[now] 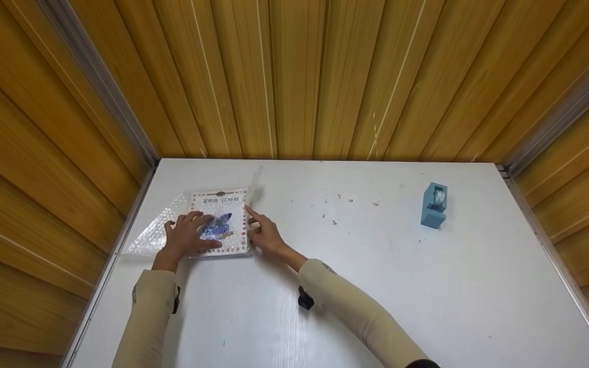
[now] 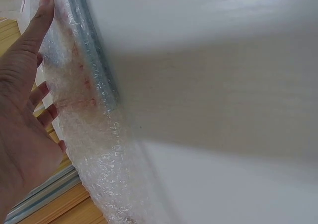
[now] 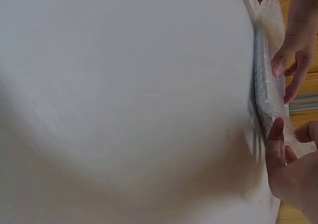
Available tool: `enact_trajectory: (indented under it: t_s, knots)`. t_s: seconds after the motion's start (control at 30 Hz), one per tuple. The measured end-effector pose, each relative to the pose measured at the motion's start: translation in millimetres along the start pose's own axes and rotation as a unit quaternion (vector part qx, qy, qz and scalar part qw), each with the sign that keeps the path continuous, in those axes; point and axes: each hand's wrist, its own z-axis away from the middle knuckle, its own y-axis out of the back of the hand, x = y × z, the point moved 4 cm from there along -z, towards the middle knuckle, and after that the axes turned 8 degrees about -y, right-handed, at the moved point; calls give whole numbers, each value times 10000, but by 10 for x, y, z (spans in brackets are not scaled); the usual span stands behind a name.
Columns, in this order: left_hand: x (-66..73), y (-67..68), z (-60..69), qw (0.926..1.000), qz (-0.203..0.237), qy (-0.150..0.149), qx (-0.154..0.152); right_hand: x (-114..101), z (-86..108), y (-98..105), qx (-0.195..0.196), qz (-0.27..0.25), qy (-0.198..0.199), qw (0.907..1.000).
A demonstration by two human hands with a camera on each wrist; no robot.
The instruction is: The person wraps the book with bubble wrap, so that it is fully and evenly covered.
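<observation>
A flat rectangular item (image 1: 234, 204) with a blue picture and a patterned border lies at the table's left, covered by clear bubble wrap (image 1: 159, 232). My left hand (image 1: 187, 236) rests on its left part with fingers spread. At its right edge, my right hand (image 1: 266, 236) touches the wrap, index finger extended along the side. The left wrist view shows the left hand (image 2: 25, 100) over the bubble wrap (image 2: 94, 149). In the right wrist view the right hand (image 3: 293, 169) is at the wrap's edge (image 3: 268, 90); whether its fingers pinch the wrap is unclear.
A blue tape dispenser (image 1: 433, 205) with a roll of tape stands on the right part of the white table (image 1: 356, 286). Small dark marks dot the table's middle. Wood-patterned walls (image 1: 299, 76) rise behind and on both sides. Loose wrap extends left of the item.
</observation>
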Motion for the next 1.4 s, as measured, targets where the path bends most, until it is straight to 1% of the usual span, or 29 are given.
enact_trajectory:
  t_s: [0.07, 0.13, 0.2, 0.27, 0.37, 0.43, 0.5, 0.57, 0.6, 0.67, 0.73, 0.77, 0.83, 0.9, 0.97, 1.03, 1.07, 1.1, 1.13, 1.23, 1.3, 1.37, 1.4]
  knots:
    - [-8, 1, -17, 10000, -16, 7, -6, -37, -40, -12, -125, 350, 359, 9987]
    - [-17, 2, -33, 10000, -16, 20, -13, -61, -92, -11, -177, 609, 542, 9965]
    - [-18, 1, -40, 10000, -24, 19, -35, -64, -151, 8, -77, 778, 744, 9942]
    - [-14, -3, -38, 10000, 7, 34, -51, -50, -210, 27, 90, 769, 863, 9933]
    - [2, -21, -20, 10000, -1, 35, -77, -7, -283, 45, 385, 506, 962, 9933]
    - [16, -32, -3, 10000, -36, -14, -60, 19, -331, 43, 552, 408, 931, 9933]
    - [34, -39, 15, 10000, -56, -55, -31, 48, -377, 37, 600, 387, 844, 9939]
    - [54, -41, 30, 9999, -102, -127, 12, 74, -415, 20, 447, 462, 730, 9953]
    - [63, -43, 36, 9999, -92, -140, 24, 84, -430, 5, 287, 563, 672, 9957]
    - [78, -44, 44, 9998, -122, -174, 38, 97, -445, -34, -154, 819, 513, 9952]
    - [87, -40, 46, 9997, -153, -191, 51, 96, -448, -76, -564, 1216, 401, 9902]
    - [87, -37, 41, 9997, -149, -185, 59, 87, -447, -92, -712, 1474, 392, 9857]
    - [91, -19, 29, 9995, -210, -230, 109, 58, -452, -108, -859, 2053, 456, 9739]
    - [88, 1, 12, 9992, -256, -254, 144, 24, -461, -104, -821, 2680, 584, 9581]
    - [77, 12, -6, 9992, -288, -262, 136, -3, -469, -89, -781, 3186, 603, 9427]
    - [64, 19, -18, 9991, -330, -264, 97, -17, -486, -73, -732, 3548, 553, 9304]
    - [56, 21, -23, 9991, -325, -250, 80, -20, -498, -67, -721, 3664, 505, 9263]
    - [51, 22, -27, 9992, -324, -238, 70, -24, -514, -62, -678, 3746, 479, 9234]
    - [43, 23, -31, 9993, -307, -222, 73, -25, -530, -61, -668, 3775, 394, 9228]
    - [26, 27, -29, 9995, -246, -181, 97, -46, -597, -64, -548, 3741, 274, 9254]
    - [15, 22, -24, 9996, -224, -155, 91, -65, -639, -76, -566, 3694, 156, 9274]
    - [10, 15, -21, 9997, -197, -131, 70, -92, -681, -81, -663, 3805, -14, 9224]
    - [13, 12, -24, 9997, -195, -132, 68, -106, -704, -80, -726, 3905, -96, 9177]
